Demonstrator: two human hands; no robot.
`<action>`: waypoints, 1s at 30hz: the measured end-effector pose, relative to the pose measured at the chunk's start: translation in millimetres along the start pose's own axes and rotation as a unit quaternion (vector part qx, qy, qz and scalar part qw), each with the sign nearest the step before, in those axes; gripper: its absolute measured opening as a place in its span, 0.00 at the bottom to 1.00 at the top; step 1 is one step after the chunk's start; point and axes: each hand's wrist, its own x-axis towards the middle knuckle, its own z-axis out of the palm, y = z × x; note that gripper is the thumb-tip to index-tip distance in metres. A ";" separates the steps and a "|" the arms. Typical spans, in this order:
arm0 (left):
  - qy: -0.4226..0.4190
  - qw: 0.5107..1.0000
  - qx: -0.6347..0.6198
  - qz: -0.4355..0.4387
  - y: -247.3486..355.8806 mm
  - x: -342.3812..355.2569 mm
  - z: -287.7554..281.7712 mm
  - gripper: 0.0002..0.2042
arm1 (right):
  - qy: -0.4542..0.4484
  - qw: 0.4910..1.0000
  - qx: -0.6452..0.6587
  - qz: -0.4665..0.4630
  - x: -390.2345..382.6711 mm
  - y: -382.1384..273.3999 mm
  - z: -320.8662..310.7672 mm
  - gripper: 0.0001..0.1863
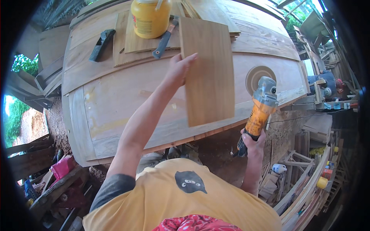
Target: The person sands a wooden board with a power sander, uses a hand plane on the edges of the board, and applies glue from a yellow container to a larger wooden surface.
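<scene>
Left of the board (pixel 208 77), a hand could have passed low over the bench (pixel 110 107), but the left hand (pixel 184 69) and its forearm cut that lane off on the board's side. By the board's upper left, the knife (pixel 165 41), jug (pixel 151 19) and block (pixel 101 45) stood in the way; to its right, a narrow gap ended at the grinder (pixel 262 106).

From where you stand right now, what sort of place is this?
Probably a woodworking shop: a flat wooden board in the left hand, an orange grinder-style power tool in the right hand, and long wood strips piled at lower right.
</scene>
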 end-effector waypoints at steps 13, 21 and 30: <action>-0.067 0.964 0.249 -0.060 -36.5 -130.3 -82.3 0.19 | -0.182 0.968 -0.159 -0.069 27.6 -10.7 74.8 0.28; 0.121 0.961 -0.216 0.124 53.7 -272.7 -183.6 0.27 | -0.515 0.807 -0.251 -0.143 -24.2 -43.0 357.8 0.33; 0.420 0.856 -0.235 0.192 87.2 -356.9 -290.3 0.19 | -0.711 0.623 -0.322 -0.051 -108.6 -45.6 519.8 0.29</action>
